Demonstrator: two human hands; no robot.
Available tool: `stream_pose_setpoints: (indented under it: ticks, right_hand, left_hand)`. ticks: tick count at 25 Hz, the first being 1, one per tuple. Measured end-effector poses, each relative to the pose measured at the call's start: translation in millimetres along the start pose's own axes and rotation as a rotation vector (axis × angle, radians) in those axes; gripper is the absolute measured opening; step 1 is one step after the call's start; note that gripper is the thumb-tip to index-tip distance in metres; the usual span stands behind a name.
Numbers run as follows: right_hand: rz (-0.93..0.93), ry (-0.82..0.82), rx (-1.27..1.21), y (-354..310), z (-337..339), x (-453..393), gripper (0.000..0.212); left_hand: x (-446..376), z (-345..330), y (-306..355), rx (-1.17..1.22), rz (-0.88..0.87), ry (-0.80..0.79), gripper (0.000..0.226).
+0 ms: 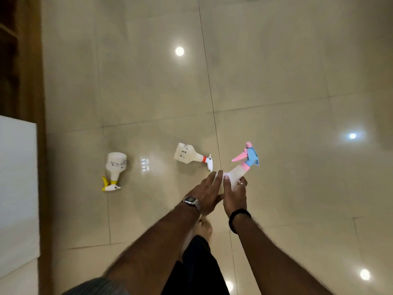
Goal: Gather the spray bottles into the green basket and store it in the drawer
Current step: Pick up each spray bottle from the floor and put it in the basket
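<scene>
My right hand (235, 193) is shut on a white spray bottle with a pink and blue nozzle (244, 165), held above the floor with the nozzle pointing away from me. My left hand (207, 191), with a watch on the wrist, lies flat against the bottle's left side, fingers stretched out. Two more white spray bottles lie on the tiled floor: one with a red collar (189, 155) just beyond my left hand, and one with a yellow trigger (114, 169) farther left. No green basket or drawer is in view.
A dark wooden cabinet frame (32, 81) runs along the left edge, with a white panel (18, 188) in front of it. My bare foot (203, 227) and dark trouser leg show below my hands. Ceiling lights reflect in the glossy beige tiles (297, 81).
</scene>
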State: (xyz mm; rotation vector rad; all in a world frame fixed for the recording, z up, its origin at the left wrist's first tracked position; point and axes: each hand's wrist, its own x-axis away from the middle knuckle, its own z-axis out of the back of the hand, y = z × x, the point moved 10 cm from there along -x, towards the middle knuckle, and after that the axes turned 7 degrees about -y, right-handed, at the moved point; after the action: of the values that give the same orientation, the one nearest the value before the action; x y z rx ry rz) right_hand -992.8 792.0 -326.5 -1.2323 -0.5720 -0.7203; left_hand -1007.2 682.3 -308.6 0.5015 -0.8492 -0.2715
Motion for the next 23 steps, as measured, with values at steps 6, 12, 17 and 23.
stream_pose_setpoints:
  ticks: [6, 12, 17, 23]
  right_hand:
    - [0.44, -0.186, 0.245, -201, -89, 63, 0.054]
    - [0.764, -0.34, 0.388, -321, -235, 160, 0.066]
    - [1.031, -0.525, 0.478, -330, -372, 281, 0.062]
    - [1.129, -0.849, 0.581, -248, -530, 447, 0.061]
  left_hand:
    - [109, 175, -39, 0.084, 0.091, 0.409, 0.079]
    - [255, 283, -126, 0.238, 0.189, 0.823, 0.081]
    - [417, 283, -222, 0.445, 0.289, 1.115, 0.092]
    - [620, 193, -326, 0.569, 0.502, 1.313, 0.089]
